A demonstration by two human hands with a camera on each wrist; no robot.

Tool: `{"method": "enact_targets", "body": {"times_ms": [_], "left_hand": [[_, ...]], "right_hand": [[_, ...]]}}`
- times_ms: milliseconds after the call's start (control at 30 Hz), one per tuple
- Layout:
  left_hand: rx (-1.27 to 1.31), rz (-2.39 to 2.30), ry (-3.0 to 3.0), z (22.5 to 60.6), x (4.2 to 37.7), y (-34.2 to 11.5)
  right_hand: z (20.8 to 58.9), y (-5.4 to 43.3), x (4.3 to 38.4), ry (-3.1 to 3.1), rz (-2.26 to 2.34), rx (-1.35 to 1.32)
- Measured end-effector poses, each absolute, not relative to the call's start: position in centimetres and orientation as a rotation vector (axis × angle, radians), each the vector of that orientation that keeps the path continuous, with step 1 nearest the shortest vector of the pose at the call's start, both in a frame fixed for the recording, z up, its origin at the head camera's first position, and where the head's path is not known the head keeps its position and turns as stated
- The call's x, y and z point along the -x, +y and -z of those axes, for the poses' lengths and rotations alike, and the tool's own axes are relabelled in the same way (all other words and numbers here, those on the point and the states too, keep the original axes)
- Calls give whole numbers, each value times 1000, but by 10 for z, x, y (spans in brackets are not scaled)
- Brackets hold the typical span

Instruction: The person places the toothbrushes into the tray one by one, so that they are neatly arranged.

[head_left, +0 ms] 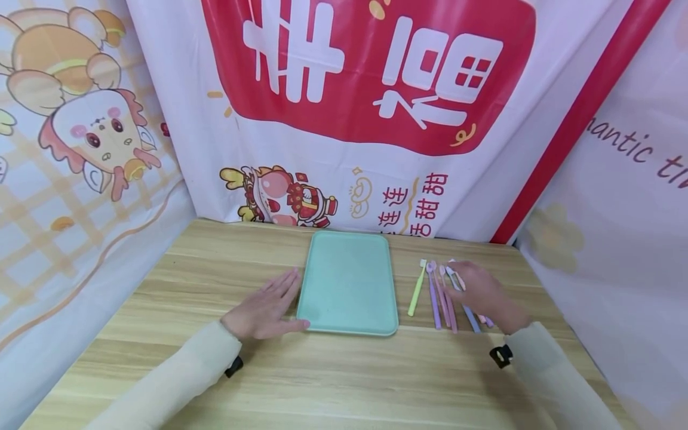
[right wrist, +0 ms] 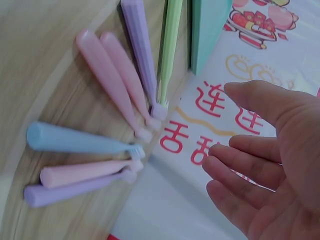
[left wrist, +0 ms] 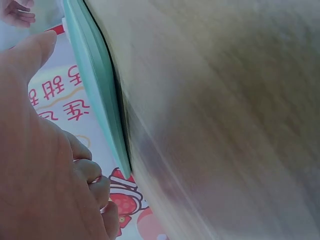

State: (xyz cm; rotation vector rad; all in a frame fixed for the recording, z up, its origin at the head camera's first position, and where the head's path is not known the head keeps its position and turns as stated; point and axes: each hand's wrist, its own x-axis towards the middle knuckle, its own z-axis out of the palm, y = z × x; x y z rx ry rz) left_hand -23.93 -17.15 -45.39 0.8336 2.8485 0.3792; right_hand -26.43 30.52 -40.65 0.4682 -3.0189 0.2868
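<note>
A mint-green tray (head_left: 348,280) lies flat on the wooden table. My left hand (head_left: 266,307) is beside its left edge, fingers extended, thumb near the front corner; whether it touches the rim I cannot tell. To the tray's right several toothbrushes lie in a loose fan: a green toothbrush (head_left: 416,292), a purple toothbrush (head_left: 433,301), two pink ones, a blue toothbrush (right wrist: 75,138), then a light pink toothbrush (right wrist: 85,172) and another purple toothbrush (right wrist: 75,191). Over the right-hand brushes hovers my right hand (head_left: 481,292), partly covering them in the head view. Its fingers are loosely bent, holding nothing.
The wooden table (head_left: 322,382) extends in front of the tray. A printed cloth (head_left: 365,197) with red lettering hangs right behind the table's back edge. Patterned cloths also hang at the left (head_left: 86,239) and right sides.
</note>
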Motion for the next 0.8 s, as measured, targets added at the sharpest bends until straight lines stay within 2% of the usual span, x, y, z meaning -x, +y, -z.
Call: {"method": "enact_targets", "body": {"times_ms": [800], "left_hand": [[-830,-384,2812,462,243,-161]], "right_hand": [[419,382,282,-3051,-429,-417]]}}
